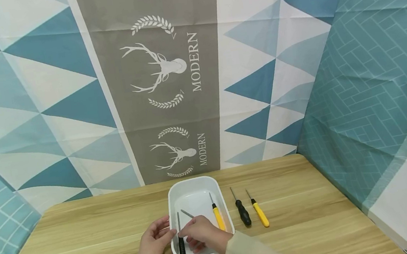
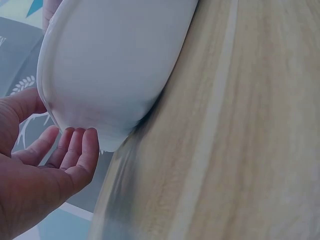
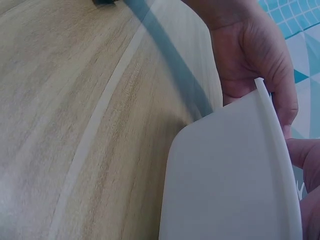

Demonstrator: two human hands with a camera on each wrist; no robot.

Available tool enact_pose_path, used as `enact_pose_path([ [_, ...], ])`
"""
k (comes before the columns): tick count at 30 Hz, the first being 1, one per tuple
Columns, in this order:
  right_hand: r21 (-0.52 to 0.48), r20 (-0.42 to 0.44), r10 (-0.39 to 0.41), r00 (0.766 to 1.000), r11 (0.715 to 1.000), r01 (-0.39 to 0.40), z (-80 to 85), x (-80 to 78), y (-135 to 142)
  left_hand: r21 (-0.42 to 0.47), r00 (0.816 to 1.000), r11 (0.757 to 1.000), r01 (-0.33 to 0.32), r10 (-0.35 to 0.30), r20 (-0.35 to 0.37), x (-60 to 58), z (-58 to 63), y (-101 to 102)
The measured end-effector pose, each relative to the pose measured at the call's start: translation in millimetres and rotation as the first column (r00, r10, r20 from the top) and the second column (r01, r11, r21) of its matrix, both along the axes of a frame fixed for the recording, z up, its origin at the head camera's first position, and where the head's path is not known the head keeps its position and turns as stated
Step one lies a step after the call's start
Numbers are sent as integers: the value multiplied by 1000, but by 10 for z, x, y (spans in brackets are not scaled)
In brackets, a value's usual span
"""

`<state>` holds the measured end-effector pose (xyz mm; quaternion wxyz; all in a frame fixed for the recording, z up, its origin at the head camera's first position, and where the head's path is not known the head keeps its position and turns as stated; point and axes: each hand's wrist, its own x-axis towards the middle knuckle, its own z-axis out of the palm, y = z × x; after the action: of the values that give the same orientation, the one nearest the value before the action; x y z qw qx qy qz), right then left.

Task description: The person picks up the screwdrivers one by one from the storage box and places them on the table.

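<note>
A white tray (image 1: 227,209) stands on the wooden table. My left hand (image 1: 155,244) holds its left side, thumb at the rim and fingers curled against the outer wall, as the left wrist view (image 2: 47,165) also shows. My right hand (image 1: 206,234) reaches into the tray, its fingertips pinching a black-handled screwdriver (image 1: 182,248) near the top of the handle. This screwdriver lies along the tray's left wall. Another metal shaft (image 1: 187,213) sticks out past the right hand, its handle hidden. A yellow-handled screwdriver (image 1: 218,217) lies on the tray's right side.
Right of the tray, a black-handled screwdriver (image 1: 243,212) and a yellow-handled screwdriver (image 1: 260,214) lie on the table (image 1: 316,223). Patterned cloth (image 1: 170,105) hangs behind the table, and more cloth hangs on both sides.
</note>
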<state>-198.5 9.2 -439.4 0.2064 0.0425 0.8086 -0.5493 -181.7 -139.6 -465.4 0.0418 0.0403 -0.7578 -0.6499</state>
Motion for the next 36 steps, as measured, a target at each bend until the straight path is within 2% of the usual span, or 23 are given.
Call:
enact_pose_path([
  [22, 0, -10, -19, 1000, 1000, 19, -89, -2, -101, 1, 1000, 1000, 3, -3, -3, -1, -22, -10],
  [36, 55, -39, -3, 999, 998, 6, -116, -21, -115, -3, 1000, 1000, 1, -1, -6, -4, -17, -9],
])
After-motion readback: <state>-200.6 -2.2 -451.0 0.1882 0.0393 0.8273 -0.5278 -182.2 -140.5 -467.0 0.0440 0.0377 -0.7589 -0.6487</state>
